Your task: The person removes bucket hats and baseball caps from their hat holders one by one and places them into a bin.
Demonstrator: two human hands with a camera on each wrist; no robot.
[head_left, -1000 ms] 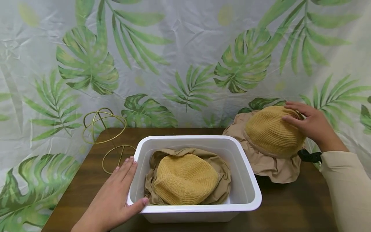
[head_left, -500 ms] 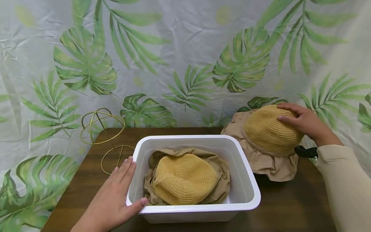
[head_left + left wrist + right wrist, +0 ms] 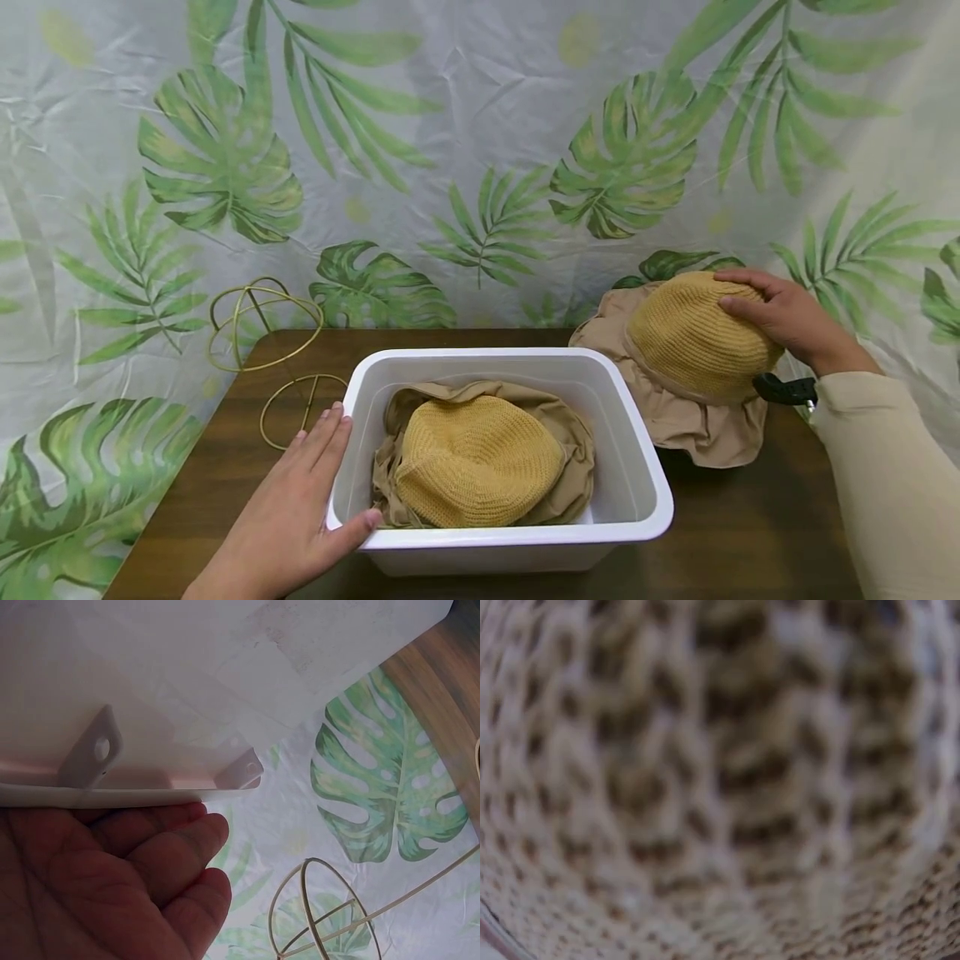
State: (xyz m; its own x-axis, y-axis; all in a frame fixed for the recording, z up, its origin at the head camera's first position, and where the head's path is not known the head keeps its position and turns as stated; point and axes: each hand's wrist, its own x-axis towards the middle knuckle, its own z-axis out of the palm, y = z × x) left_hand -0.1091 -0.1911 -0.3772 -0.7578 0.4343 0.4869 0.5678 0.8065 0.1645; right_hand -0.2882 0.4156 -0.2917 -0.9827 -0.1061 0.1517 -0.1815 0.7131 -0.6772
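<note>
A white plastic tub (image 3: 498, 537) stands at the middle of the table in the head view. Inside it lies a sun hat (image 3: 480, 462) with a yellow knitted crown and a crumpled beige fabric brim. My left hand (image 3: 281, 508) rests along the tub's left rim, fingers extended, thumb at the front corner. To the right of the tub is a second hat (image 3: 697, 342) of the same kind, crown upward and tilted. My right hand (image 3: 795, 321) grips the top of this crown between thumb and fingers. Blurred knit of the hat (image 3: 720, 787) fills the right wrist view.
At the left of the brown wooden table (image 3: 217, 450) stands a gold wire stand (image 3: 266, 329) with open rings. A leaf-printed curtain (image 3: 480, 167) hangs behind the table. A black strap piece (image 3: 783, 388) sticks out from the right sleeve.
My right hand has shifted slightly left on the crown, and the second hat has moved a little left with it. My left hand stays on the tub's rim.
</note>
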